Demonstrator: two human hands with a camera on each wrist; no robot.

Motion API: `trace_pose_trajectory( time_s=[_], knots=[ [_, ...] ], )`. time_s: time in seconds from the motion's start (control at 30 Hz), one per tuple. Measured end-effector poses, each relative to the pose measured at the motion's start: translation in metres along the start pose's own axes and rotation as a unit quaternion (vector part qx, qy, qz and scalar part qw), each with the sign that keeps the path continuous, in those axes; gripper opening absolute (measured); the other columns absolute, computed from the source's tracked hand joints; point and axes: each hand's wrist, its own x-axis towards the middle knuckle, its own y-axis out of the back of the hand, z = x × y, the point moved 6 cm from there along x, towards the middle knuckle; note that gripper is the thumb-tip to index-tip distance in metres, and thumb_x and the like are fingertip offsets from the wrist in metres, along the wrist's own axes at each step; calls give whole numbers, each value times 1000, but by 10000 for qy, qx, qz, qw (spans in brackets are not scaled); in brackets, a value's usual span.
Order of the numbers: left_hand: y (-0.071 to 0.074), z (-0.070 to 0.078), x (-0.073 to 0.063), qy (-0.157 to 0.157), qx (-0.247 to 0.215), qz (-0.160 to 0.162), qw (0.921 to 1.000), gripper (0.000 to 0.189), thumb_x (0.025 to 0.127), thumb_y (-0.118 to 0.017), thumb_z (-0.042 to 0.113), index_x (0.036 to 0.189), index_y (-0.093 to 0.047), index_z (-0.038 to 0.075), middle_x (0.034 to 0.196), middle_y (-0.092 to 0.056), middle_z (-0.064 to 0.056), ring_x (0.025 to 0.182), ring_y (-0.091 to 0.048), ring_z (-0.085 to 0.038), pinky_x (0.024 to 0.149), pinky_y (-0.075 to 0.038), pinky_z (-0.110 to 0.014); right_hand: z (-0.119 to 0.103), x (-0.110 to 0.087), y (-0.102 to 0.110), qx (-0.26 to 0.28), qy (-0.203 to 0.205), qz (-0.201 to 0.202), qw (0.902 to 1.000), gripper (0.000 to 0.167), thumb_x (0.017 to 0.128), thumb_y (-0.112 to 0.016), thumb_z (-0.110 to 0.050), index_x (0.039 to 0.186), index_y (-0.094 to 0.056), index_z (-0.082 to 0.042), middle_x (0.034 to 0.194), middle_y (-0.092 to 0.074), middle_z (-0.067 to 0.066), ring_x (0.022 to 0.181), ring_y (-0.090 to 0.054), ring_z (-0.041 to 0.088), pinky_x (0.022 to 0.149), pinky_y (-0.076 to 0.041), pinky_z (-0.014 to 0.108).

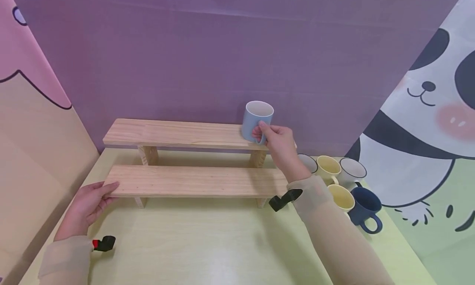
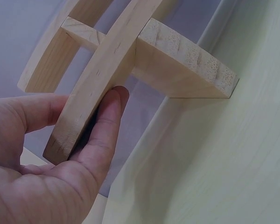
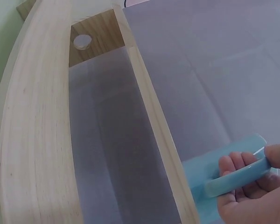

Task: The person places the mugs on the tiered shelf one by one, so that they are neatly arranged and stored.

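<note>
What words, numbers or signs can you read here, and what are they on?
None: I see no readable writing anywhere.
The light blue mug and wooden shelf show no letters.
The panda picture is only a drawing.
The navy mug looks plain.

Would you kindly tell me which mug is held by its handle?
The light blue mug at the upper shelf: the right hand grips its handle, while the yellow mugs, white mugs and navy mug stand unheld.
</note>
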Motion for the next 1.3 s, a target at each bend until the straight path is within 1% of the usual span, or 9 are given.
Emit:
trace_pose_trajectory(
  time_s=[0.2,0.33,0.43,0.53,0.73,0.9,1.13,1.2,1.3],
  knots=[
    [1,-1,-1,87,22,47,9999,79,99,-71,15,147,-19,-21,92,-66,1,83,-70,-10,80,-59,-27,-1,-3,5,-551,45,151,9984,46,102,-66,-35,114,-71,9,105,-72,15,105,-67,19,96,-53,31],
    [1,-2,0,132,-4,41,9999,79,99,-71,15,147,-20,-21,93,-65,1,83,-70,-10,81,-59,-28,0,-7,14,-568,140,273,9979,51,100,-68,-38,121,-68,9,117,-64,15,110,-65,23,98,-54,33],
    [0,-1,0,111,31,32,9999,80,99,-71,15,148,-19,-21,94,-64,1,83,-70,-10,82,-59,-27,-1,-14,24,-570,240,336,9975,52,100,-68,-38,123,-67,9,120,-64,17,110,-66,25,97,-54,33],
    [0,-1,0,89,19,16,10000,79,99,-70,14,148,-19,-21,94,-64,0,83,-69,-10,82,-59,-27,-2,-23,38,-652,338,368,9966,50,102,-66,-37,122,-67,9,118,-67,22,107,-68,25,96,-54,31],
    [0,-1,-1,39,-50,-35,10000,77,99,-70,12,146,-19,-22,94,-65,-1,84,-69,-10,82,-59,-27,2,-41,70,-557,502,360,9965,51,102,-65,-35,124,-63,12,123,-64,30,109,-67,26,97,-53,29],
    [-1,-1,-2,-2,-26,-73,10000,77,100,-69,12,146,-18,-23,95,-64,-1,85,-69,-10,83,-59,-27,4,-58,99,-1003,536,398,9927,53,103,-64,-37,128,-61,10,123,-65,25,109,-67,21,97,-52,25],
    [-1,-1,-2,-44,-38,-131,9999,77,100,-68,11,146,-17,-24,97,-63,-2,86,-69,-10,84,-58,-28,8,-85,137,-1930,540,457,9786,53,105,-58,-40,135,-60,3,120,-69,5,110,-65,10,93,-50,15],
    [0,-1,-2,-55,-75,-149,9998,75,100,-68,11,145,-18,-24,96,-63,-2,86,-69,-10,84,-59,-28,11,-92,147,-2091,495,520,9753,52,105,-58,-41,135,-61,2,119,-70,1,110,-64,8,91,-50,14],
    [0,-1,-1,-72,-135,-179,9997,73,100,-67,10,144,-20,-24,95,-65,-2,86,-69,-10,84,-59,-29,17,-104,164,-2341,439,710,9686,50,105,-59,-41,134,-62,-1,119,-71,1,107,-63,6,88,-50,12]
  ],
)
